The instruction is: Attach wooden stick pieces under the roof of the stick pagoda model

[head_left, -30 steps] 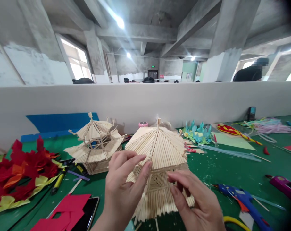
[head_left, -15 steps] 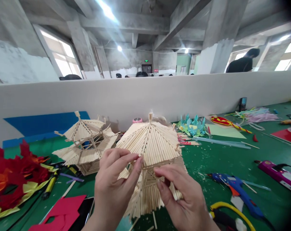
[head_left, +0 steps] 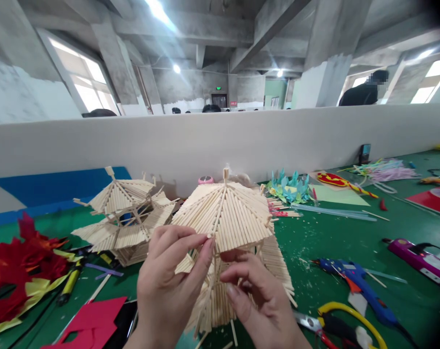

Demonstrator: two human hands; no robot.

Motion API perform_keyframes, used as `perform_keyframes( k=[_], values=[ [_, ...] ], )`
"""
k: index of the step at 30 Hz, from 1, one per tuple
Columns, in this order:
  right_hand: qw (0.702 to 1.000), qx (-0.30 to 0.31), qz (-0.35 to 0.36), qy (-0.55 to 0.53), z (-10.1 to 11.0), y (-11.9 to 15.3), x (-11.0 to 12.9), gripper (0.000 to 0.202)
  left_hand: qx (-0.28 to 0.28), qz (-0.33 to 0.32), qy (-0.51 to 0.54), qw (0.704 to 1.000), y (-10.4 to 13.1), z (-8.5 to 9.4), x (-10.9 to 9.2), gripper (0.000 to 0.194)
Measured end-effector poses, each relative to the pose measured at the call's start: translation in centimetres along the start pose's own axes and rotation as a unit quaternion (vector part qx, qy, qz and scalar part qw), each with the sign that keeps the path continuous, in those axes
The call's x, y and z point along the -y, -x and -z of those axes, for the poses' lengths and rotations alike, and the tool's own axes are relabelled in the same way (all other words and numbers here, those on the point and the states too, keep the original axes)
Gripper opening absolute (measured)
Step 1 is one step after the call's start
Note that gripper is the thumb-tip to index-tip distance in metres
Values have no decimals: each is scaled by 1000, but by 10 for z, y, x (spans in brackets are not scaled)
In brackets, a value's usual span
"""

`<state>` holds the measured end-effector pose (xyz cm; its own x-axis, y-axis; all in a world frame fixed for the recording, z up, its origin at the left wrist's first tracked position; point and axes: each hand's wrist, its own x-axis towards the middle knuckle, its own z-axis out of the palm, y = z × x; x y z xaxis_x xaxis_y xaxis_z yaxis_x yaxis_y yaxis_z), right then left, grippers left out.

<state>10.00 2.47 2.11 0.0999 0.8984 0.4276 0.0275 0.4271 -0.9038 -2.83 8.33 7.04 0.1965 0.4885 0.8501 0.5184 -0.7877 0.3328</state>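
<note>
A pavilion model built of thin wooden sticks (head_left: 238, 218) stands in front of me, with a sloped, many-sided roof and a short post on its peak. My left hand (head_left: 176, 271) is at the roof's near corner, thumb and forefinger pinched on a small pale stick piece (head_left: 210, 236) there. Just below the eave, my right hand (head_left: 256, 291) is half curled in front of the model's lower storey. Its thumb and forefinger tips are slightly apart, and nothing shows between them. Both hands cover part of the lower roof.
A second stick pavilion (head_left: 121, 213) stands to the left. Red paper pieces (head_left: 20, 261) lie at far left. To the right are a blue glue gun (head_left: 354, 276), yellow-handled pliers (head_left: 343, 315), a purple device (head_left: 419, 259) and a teal paper flower (head_left: 289, 186). A low white partition (head_left: 205, 140) runs behind.
My right hand has moved left, closer to my left hand, uncovering more of the lower roof and some scissors at right. My left hand keeps its pinch at the roof corner.
</note>
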Motion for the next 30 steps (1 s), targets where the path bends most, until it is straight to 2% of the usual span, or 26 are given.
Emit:
perform_keyframes(
  k=[10,17,30],
  values=[
    [998,-61,22,-17,-9,2,-1,22,0,15,30,999,3,0,2,12],
    [996,-73,56,8,-10,0,2,27,8,25,26,999,6,1,3,12],
    [994,-65,66,57,-5,-1,3,19,11,27,8,1000,4,1,0,11]
  ],
)
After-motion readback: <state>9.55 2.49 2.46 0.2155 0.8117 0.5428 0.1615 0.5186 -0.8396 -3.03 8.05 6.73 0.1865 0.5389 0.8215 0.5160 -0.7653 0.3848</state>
